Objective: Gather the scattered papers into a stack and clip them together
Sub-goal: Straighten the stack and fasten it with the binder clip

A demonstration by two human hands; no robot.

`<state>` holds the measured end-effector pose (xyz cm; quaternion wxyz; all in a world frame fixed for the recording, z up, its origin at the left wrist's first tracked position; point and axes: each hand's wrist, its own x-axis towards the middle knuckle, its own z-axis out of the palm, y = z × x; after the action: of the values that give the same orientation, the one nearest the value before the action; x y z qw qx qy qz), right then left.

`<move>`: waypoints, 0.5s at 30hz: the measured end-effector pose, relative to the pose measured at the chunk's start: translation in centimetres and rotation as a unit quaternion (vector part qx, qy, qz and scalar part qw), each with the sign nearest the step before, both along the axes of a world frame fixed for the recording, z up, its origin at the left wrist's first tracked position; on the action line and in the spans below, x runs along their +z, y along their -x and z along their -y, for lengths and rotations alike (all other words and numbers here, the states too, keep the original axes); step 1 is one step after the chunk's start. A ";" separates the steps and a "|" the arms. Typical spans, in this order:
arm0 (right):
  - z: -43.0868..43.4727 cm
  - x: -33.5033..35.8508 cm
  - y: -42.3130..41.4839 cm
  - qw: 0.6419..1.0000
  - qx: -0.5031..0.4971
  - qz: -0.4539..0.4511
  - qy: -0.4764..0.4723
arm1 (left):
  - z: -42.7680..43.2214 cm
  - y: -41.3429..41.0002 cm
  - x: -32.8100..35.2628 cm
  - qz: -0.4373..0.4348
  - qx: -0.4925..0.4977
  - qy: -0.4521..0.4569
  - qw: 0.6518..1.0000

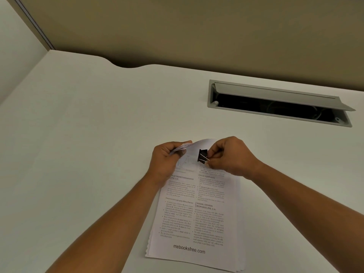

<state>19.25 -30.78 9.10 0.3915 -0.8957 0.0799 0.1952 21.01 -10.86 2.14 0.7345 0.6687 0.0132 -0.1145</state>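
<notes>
A stack of printed papers (194, 219) lies on the white desk (88, 144), its long side running toward me. My left hand (165, 160) grips the stack's far left corner and lifts it, so the top edge curls up. My right hand (231, 156) pinches the wire handles of a black binder clip (202, 155), held just above the far end of the pages, to the right of the lifted corner. Whether the clip's jaws touch the paper I cannot tell. The near edges of the sheets are slightly fanned.
A grey cable hatch (275, 103) with its lid tilted open sits in the desk at the far right. A beige partition (177, 32) runs along the desk's far edge, which has a curved notch at the back left.
</notes>
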 end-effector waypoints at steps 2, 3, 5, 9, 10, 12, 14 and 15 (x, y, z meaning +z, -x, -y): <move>0.1 -0.5 0.1 1.000 0.004 0.002 0.007 | 0.0 0.0 -0.1 0.000 0.001 0.003 1.000; 0.1 -0.8 0.2 1.000 0.010 0.007 0.016 | 0.0 0.0 -0.1 0.002 0.001 0.002 1.000; 0.1 -1.1 0.2 0.999 0.022 0.020 0.035 | 0.0 0.0 -0.1 0.005 0.000 -0.002 1.000; 0.1 -1.7 0.4 0.994 0.040 0.048 0.086 | 0.0 0.0 -0.1 0.009 -0.005 -0.007 1.000; 0.2 -1.7 0.4 0.990 0.055 0.056 0.118 | 0.0 0.0 -0.1 0.009 -0.005 -0.006 1.000; 0.2 -1.7 0.4 0.979 0.085 0.073 0.173 | 0.0 0.0 -0.1 0.009 -0.004 -0.007 1.000; 0.2 -1.7 0.5 0.970 0.103 0.092 0.199 | -0.1 0.0 0.0 0.011 -0.007 -0.014 1.000; 0.2 -1.7 0.5 0.966 0.112 0.100 0.209 | 0.0 0.0 0.0 0.012 -0.009 -0.016 1.000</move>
<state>18.75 -30.95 7.38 0.1768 -0.9758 -0.0214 0.1267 21.03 -10.82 2.12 0.7225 0.6821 0.0004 -0.1131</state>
